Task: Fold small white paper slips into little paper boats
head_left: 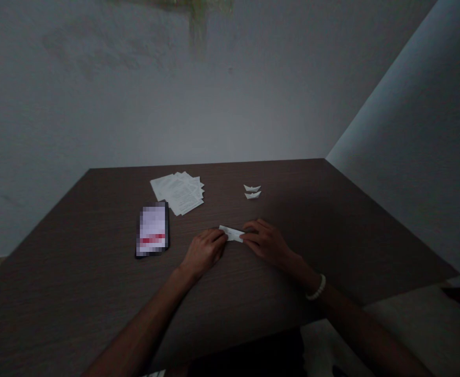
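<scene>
A small folded piece of white paper [232, 233] lies between my two hands, low over the table [230, 293]. My left hand [205, 251] has its fingers closed on the paper's left end. The right end is pinched by my right hand [268, 242], whose thumb and fingertips meet at the edge; a pale beaded bracelet circles that wrist. Beyond my right hand, two small white paper boats [252, 192] stand one behind the other. The fingertips of my left hand partly cover the paper.
Several printed sheets [178, 192] lie fanned out at the back left. Nearer, a dark-edged tablet or phone [152, 229] with a pixelated screen rests left of my left hand. A grey wall [230, 115] rises behind the table, and another wall [422, 157] runs along the right.
</scene>
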Demonstrator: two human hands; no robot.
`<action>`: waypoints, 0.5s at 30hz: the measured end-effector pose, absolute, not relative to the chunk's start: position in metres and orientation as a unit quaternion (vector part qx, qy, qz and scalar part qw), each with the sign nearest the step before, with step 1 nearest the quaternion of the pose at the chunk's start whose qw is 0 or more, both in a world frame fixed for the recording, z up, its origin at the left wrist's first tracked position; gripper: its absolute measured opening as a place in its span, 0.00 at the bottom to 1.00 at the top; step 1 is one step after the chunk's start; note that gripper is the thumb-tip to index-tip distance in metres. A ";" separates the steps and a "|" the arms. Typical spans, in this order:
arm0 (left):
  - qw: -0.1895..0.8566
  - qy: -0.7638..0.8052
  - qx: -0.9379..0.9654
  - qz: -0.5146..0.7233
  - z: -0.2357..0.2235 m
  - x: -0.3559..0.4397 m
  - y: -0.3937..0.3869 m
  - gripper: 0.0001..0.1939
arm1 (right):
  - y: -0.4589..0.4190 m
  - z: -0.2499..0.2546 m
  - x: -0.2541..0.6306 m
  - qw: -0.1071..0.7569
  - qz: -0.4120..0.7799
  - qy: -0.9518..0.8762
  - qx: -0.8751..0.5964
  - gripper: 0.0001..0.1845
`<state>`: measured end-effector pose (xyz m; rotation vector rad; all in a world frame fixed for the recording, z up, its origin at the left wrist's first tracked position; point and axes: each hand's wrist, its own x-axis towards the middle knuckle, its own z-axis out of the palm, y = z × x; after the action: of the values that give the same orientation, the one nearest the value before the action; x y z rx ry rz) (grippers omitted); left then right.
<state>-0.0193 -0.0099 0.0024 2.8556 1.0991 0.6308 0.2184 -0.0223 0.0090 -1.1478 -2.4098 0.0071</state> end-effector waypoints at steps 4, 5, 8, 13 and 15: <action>0.028 0.355 0.917 0.179 0.006 -0.017 -0.010 0.12 | -0.021 0.008 0.219 0.216 0.005 -0.886 -0.410 0.09; 0.033 0.354 0.919 0.173 0.006 -0.017 -0.011 0.12 | -0.021 0.008 0.219 0.216 0.008 -0.886 -0.409 0.09; 0.036 0.347 0.925 0.153 0.008 -0.015 -0.013 0.11 | -0.022 0.008 0.220 0.220 0.019 -0.886 -0.408 0.08; 0.024 0.332 0.934 0.134 0.014 -0.010 -0.018 0.12 | -0.024 0.006 0.221 0.231 0.039 -0.879 -0.415 0.07; 0.030 0.332 0.933 0.132 0.015 -0.009 -0.019 0.12 | -0.025 0.006 0.221 0.230 0.040 -0.878 -0.418 0.07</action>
<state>-0.0090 -0.0192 0.0150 2.8768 1.0241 0.4077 0.2214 -0.0246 0.0058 -1.1504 -2.4147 0.1094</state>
